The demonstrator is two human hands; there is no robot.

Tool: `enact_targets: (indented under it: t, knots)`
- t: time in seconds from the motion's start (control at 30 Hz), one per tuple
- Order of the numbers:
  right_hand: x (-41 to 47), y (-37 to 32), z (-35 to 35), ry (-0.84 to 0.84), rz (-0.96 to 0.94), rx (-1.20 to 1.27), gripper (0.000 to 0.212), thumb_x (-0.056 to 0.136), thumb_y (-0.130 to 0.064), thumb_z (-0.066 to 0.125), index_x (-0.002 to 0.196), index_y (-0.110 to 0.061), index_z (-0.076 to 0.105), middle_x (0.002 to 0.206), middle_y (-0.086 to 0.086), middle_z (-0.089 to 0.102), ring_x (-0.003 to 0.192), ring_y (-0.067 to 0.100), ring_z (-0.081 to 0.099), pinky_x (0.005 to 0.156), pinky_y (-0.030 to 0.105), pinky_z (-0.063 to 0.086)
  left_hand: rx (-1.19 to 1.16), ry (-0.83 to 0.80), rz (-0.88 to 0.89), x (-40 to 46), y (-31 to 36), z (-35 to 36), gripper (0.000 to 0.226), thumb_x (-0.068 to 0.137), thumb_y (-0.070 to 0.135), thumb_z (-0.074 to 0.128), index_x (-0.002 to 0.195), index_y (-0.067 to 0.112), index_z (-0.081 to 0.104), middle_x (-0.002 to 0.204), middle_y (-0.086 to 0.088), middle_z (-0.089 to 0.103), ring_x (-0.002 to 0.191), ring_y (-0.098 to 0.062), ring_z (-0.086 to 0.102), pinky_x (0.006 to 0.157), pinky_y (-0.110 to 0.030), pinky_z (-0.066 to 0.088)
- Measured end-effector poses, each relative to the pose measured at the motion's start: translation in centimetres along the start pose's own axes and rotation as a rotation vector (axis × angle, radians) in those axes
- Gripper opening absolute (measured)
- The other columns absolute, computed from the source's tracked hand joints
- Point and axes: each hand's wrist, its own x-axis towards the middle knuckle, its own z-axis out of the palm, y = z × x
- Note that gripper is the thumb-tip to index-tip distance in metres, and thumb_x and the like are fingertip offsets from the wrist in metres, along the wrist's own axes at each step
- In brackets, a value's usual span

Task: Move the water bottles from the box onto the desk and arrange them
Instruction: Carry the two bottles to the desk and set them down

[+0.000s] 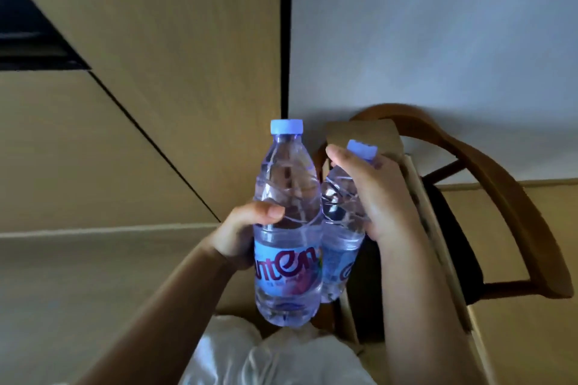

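My left hand (242, 236) grips the upright bottle (287, 222), fingers curled round its middle, right in front of the cardboard box (416, 197). My right hand (372, 194) wraps the tilted bottle (339, 228) near its neck, touching the first one, both held above the box's open mouth beside the wooden chair (500, 197).

The right hand (372, 194) hides the tilted clear plastic bottle's (339, 247) neck; the brown cardboard box (444, 259) (lower part) runs off-frame.

Two clear blue-capped water bottles (287, 228) (339, 228), side by side, one upright, one tilted.
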Motion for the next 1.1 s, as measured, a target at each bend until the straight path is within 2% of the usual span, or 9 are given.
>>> enact_targets:
  t: [0.13,0.3,0.4,0.47,0.6,0.8,0.97,1.03,1.1]
  knots:
    - [-1.2,0.0,6.5,-0.073,-0.096,-0.081,0.021,0.068,-0.023,0.073,0.06,-0.013,0.058,0.062,0.01,0.057,0.059,0.022,0.053,0.06,0.035,0.042,-0.009,0.049,0.138,-5.0,1.9,-3.0,0.061,0.039,0.042,0.087,0.093,0.016,0.076,0.088,-0.007,0.074,0.079,-0.021,0.071,0.071,-0.03,0.056]
    - [-4.6,-0.5,17.4,-0.19,-0.354,-0.259,0.035,0.057,-0.031,0.06,0.062,0.002,0.048,0.05,0.005,0.043,0.051,0.015,0.04,0.051,0.031,0.035,-0.01,0.205,0.278,-13.2,5.0,-8.6,0.063,0.039,0.04,0.087,0.093,0.009,0.074,0.086,-0.012,0.073,0.076,-0.025,0.07,0.07,-0.032,0.056]
    - [-7.0,0.0,24.9,-0.299,-0.423,-0.288,0.036,0.058,-0.03,0.061,0.063,0.004,0.051,0.05,0.006,0.044,0.05,0.014,0.041,0.051,0.029,0.035,0.018,0.261,0.347,-19.2,7.3,-12.3,0.059,0.041,0.042,0.086,0.091,0.012,0.076,0.084,-0.008,0.074,0.075,-0.022,0.071,0.069,-0.029,0.056]
    - [-8.3,0.5,29.3,-0.391,-0.432,-0.281,0.03,0.062,-0.027,0.063,0.062,0.001,0.055,0.048,0.004,0.048,0.048,0.014,0.043,0.053,0.03,0.037,0.043,0.315,0.383,-22.7,8.6,-14.3,0.056,0.041,0.043,0.086,0.088,0.014,0.077,0.082,-0.005,0.074,0.073,-0.018,0.071,0.067,-0.027,0.056]
    - [-11.6,1.9,39.0,-0.594,-0.432,-0.262,0.012,0.066,-0.025,0.068,0.056,-0.021,0.066,0.046,-0.005,0.058,0.047,0.011,0.054,0.058,0.034,0.047,0.035,0.462,0.507,-30.6,10.6,-18.7,0.056,0.041,0.041,0.087,0.088,0.013,0.076,0.081,-0.006,0.074,0.071,-0.018,0.07,0.066,-0.026,0.055]
    - [-16.5,4.5,51.2,-0.865,-0.491,-0.299,0.016,0.063,-0.03,0.066,0.054,-0.018,0.062,0.046,-0.006,0.053,0.048,0.012,0.05,0.057,0.035,0.044,-0.121,0.775,0.69,-39.7,10.2,-23.8,0.06,0.026,0.039,0.09,0.077,0.01,0.077,0.072,-0.008,0.072,0.062,-0.02,0.069,0.061,-0.026,0.056]
    - [-20.4,6.8,61.7,-1.069,-0.516,-0.327,0.031,0.06,-0.03,0.067,0.063,-0.002,0.054,0.05,0.001,0.047,0.053,0.014,0.047,0.056,0.042,0.048,-0.227,0.987,0.834,-46.4,10.7,-28.1,0.064,0.029,0.038,0.089,0.084,0.008,0.075,0.079,-0.014,0.071,0.067,-0.028,0.067,0.068,-0.032,0.054]
    - [-21.7,7.7,66.1,-1.127,-0.518,-0.329,0.031,0.06,-0.031,0.068,0.063,-0.003,0.053,0.049,0.0,0.046,0.053,0.015,0.046,0.056,0.045,0.05,-0.265,1.063,0.872,-49.3,11.4,-30.6,0.069,0.028,0.037,0.089,0.086,0.004,0.074,0.084,-0.017,0.07,0.071,-0.03,0.066,0.071,-0.034,0.054]
    - [-22.7,8.6,70.6,-1.167,-0.54,-0.323,0.033,0.061,-0.032,0.068,0.06,-0.003,0.053,0.047,-0.003,0.046,0.052,0.014,0.047,0.056,0.043,0.048,-0.278,1.135,0.906,-52.0,12.8,-33.4,0.068,0.029,0.036,0.089,0.086,0.004,0.074,0.087,-0.017,0.071,0.073,-0.03,0.066,0.071,-0.034,0.054]
